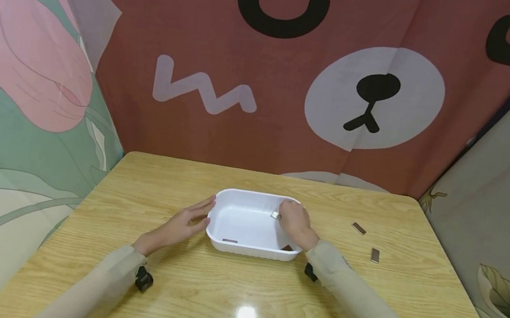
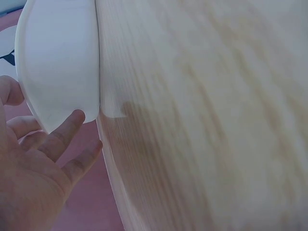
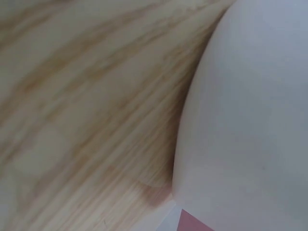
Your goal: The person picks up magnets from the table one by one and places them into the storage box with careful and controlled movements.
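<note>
- White tray (image 1: 246,227): upright on the wooden table (image 1: 197,307), roughly mid-table, long side facing the person. Both hands are at it.
- Small light piece (image 1: 275,215): inside the tray's outline toward the back right, at the right hand's fingertips. Whether it touches the tray floor, can't tell.
- Right hand (image 1: 294,224): reaches over the tray's right end, fingers curled and together, pinching the light piece. Exact finger placement is hidden by the back of the hand.
- Dark strip (image 1: 230,240): in the tray, front left, along the front wall.
- Brown piece (image 1: 287,248): in the tray, front right corner, just beside the right wrist.
- Left hand (image 1: 183,225): at the tray's left end, fingers extended and apart, not wrapped round anything. Left wrist view shows fingertips against the tray's outer wall.
- Right wrist view: mostly the tray's outer wall and the table's wood grain beside it.
- Two small flat brown pieces lie on the table right of the tray, apart from each other: rear one (image 1: 359,228) angled, nearer one (image 1: 375,255) pointing roughly toward the person.
- Both arms: light long sleeves, a black device at each wrist, left (image 1: 144,279) and right (image 1: 311,272).
- Bright glare spot on the table in front of the tray.
- Behind the table: reddish-brown hanging (image 1: 285,77) with a cartoon animal face. Floral hangings left (image 1: 19,149) and right (image 1: 509,214).
</note>
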`<state>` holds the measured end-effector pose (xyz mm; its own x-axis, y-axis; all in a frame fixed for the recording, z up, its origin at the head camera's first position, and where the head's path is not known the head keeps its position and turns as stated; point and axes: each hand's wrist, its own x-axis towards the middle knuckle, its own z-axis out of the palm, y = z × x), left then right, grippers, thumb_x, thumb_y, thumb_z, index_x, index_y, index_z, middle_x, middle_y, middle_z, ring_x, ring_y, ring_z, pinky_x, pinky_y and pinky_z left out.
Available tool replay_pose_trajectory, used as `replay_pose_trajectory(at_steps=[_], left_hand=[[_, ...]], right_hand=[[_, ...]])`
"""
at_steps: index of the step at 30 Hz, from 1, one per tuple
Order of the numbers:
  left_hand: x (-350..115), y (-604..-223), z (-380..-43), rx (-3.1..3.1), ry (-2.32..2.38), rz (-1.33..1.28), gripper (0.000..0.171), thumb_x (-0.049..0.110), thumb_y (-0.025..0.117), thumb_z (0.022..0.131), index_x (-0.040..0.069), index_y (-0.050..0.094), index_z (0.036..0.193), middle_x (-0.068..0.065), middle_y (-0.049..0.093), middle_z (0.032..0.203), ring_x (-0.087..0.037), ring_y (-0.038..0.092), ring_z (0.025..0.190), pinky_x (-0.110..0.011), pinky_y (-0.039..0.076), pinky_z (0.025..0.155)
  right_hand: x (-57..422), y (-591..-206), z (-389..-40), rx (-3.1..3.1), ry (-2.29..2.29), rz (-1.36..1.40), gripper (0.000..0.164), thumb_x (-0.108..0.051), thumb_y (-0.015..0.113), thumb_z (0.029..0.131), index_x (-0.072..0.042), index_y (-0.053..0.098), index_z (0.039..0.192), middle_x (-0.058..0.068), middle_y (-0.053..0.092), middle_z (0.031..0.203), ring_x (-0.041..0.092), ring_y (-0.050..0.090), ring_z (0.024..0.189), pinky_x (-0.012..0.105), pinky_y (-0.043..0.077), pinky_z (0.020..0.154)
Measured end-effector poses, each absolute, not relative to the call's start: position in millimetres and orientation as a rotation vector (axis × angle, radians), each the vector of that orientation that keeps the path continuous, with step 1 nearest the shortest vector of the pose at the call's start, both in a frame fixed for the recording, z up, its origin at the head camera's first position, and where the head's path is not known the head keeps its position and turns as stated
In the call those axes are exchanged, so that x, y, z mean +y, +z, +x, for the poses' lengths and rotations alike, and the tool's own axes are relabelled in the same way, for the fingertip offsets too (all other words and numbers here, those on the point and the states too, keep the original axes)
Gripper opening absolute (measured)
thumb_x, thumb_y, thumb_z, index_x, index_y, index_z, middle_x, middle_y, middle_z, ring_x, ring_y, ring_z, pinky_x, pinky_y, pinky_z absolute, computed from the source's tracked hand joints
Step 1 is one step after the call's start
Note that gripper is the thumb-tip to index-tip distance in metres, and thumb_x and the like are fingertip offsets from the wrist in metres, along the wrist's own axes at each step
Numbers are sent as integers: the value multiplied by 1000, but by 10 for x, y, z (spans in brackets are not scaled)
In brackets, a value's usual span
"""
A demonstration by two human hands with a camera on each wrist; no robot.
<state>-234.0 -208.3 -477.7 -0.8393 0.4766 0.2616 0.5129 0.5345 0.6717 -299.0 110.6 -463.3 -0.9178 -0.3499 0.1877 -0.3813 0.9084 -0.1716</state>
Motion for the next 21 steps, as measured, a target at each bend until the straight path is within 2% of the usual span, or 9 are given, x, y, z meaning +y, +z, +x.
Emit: replay_pose_trajectory(at_steps=[12,21], left_hand=[[-2086,-4789,-2356,-2716,-1210,-877,52,12,56,102,-3,38,148,-7,24,160,-30,28,144,-45,27,115],[-2083,-4793,-2350,-2719,-1214,-878,52,12,56,102,-4,38,149,-6,23,161,-29,27,144,-44,28,115]], right_hand=[[1100,-4633,-2969,-2882,281,609,33,6,65,87,-8,57,58,6,59,65,18,53,61,35,52,55],[1098,-4610,-2944,-2858,248,629,37,13,57,81,-9,48,54,6,56,63,20,52,60,38,52,54]])
